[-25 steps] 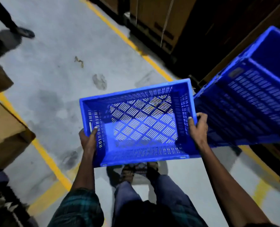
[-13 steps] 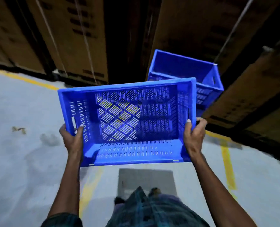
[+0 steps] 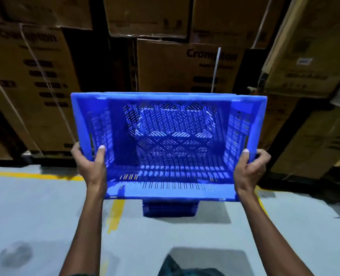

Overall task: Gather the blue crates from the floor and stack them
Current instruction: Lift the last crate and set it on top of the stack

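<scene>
A blue crate [image 3: 168,144] is held off the floor at the centre of the frame, tilted so that its open top faces the camera and its slotted base and walls are visible inside. The left hand [image 3: 91,166] is clamped on the crate's left end wall, thumb inside and fingers wrapped round the outer face. The right hand [image 3: 248,170] is clamped in the same way on the right end wall. Both arms extend from the bottom of the frame, well apart, one at each end of the crate.

Directly below the held crate, at lower centre, part of a second blue crate [image 3: 170,210] stands on the grey floor [image 3: 45,206]; whether the two touch cannot be determined. Yellow lines [image 3: 115,214] are painted on the floor, one running across the left of the frame and others towards the camera. Stacked cardboard boxes [image 3: 177,64] fill the upper half of the frame behind the crate; some are printed with a brand name.
</scene>
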A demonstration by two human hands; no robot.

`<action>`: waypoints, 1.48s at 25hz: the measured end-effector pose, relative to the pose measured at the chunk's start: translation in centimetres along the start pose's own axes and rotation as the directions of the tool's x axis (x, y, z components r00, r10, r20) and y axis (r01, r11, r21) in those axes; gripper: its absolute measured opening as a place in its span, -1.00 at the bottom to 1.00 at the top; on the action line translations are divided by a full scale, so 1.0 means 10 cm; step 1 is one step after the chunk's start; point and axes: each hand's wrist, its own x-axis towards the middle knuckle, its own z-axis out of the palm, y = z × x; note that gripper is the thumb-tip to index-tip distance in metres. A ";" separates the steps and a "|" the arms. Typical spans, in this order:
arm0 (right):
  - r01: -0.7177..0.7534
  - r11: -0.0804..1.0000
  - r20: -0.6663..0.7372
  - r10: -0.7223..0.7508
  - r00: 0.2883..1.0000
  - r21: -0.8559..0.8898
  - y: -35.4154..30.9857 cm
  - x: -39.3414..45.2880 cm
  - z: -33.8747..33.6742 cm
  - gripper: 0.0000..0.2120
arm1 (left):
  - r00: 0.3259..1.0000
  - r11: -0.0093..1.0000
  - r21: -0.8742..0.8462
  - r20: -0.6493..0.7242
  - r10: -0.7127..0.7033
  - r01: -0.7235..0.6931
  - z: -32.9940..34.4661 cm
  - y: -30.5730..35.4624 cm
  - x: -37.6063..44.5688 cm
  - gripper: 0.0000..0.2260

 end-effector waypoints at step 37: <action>-0.082 0.766 0.256 0.311 0.915 -0.638 0.49 2.80 3.27 -0.70 | 0.858 0.783 0.613 0.342 -0.384 0.106 3.58 -0.47 2.81 -0.56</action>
